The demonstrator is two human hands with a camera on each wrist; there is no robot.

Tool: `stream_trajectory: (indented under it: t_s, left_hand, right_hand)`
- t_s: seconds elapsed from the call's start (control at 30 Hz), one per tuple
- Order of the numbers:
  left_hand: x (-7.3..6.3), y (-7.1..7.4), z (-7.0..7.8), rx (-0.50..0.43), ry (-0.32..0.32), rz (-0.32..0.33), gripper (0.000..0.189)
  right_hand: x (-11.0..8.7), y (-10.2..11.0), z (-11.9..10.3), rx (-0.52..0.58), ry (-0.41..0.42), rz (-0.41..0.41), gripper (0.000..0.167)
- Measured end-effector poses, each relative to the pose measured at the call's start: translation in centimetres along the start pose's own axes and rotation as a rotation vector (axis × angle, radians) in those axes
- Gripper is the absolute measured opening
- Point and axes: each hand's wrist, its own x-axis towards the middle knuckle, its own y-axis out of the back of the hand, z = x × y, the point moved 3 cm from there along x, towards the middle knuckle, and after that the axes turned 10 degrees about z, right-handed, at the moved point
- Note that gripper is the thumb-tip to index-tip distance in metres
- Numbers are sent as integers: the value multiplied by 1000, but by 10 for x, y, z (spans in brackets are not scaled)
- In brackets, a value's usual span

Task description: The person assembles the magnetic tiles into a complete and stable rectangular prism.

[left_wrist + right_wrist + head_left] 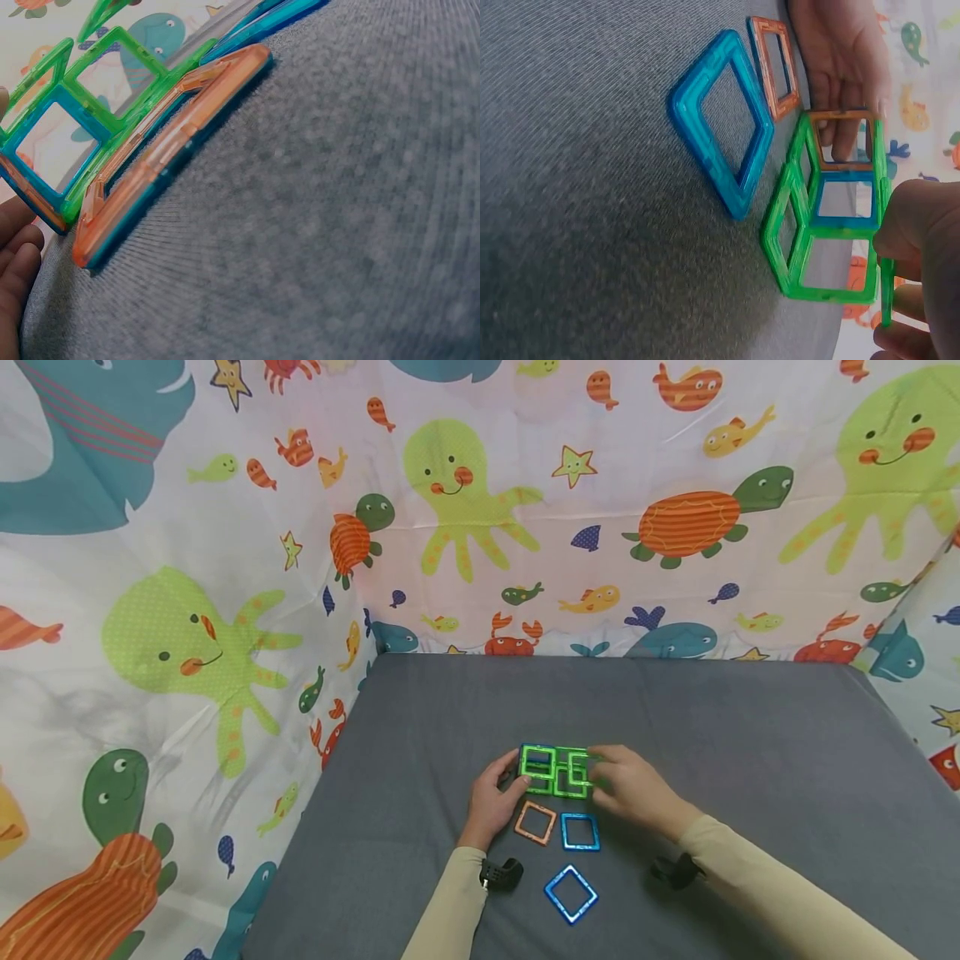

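Note:
A small structure of square magnetic tile frames (556, 773), mostly green with blue and orange ones, stands on the grey cloth. My left hand (491, 806) holds its left side, thumb at the near corner and fingers reaching to the far one. In the right wrist view, the left fingers (845, 120) show behind its orange side tile (841, 166). My right hand (637, 785) pinches a green square tile (886, 300) between thumb and fingers. That tile is edge-on in the right wrist view, along the structure's upper edge.
Nearer me lie three loose square tiles: an orange one (551, 829), a blue one (565, 832) and another blue one turned cornerwise (558, 907). A grey cloth (712, 718) covers the table. Curtains (480, 610) printed with sea animals hang behind and at both sides.

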Motion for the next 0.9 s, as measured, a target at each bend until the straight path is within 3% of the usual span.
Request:
stream_trajectory:
  t_s: [0.27,0.9]
  left_hand:
    - [1,1,-1,-9,-3,3,50]
    - [-1,0,1,9,14,8,50]
  right_hand:
    - [5,-8,-3,-18,68,64,4]
    - [9,-16,-10,-69,32,43,6]
